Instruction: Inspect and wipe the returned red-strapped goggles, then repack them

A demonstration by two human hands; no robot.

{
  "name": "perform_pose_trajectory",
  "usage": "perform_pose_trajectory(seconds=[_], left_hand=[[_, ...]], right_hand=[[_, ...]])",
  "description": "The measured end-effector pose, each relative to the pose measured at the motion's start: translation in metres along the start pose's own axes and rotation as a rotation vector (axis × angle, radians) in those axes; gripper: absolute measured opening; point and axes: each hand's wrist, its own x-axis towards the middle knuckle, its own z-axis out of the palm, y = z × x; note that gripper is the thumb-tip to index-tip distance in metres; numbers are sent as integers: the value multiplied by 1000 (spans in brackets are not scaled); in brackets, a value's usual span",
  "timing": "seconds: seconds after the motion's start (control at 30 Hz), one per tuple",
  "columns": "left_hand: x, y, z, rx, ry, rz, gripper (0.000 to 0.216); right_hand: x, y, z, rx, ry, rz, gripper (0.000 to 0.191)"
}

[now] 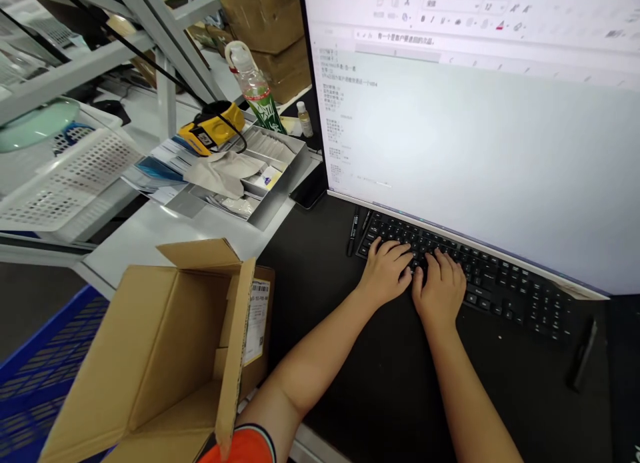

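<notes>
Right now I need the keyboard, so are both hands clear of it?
No, the left hand and right hand both have fingers on the keyboard.

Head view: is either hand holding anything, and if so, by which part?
Nothing is held: the left hand and right hand both lie open over the keyboard, gripping no part of it.

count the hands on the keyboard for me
2: the left hand on the left part of the keyboard, the right hand beside it, nearer the middle; none seem hidden.
</notes>
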Motion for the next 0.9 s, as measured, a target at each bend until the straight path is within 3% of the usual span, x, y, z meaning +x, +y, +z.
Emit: perform_pose_trajectory(seconds=[0.9], left_hand=[[-2,1,2,31,-7,9,32]], right_hand=[[-1,1,1,20,28,-8,34]])
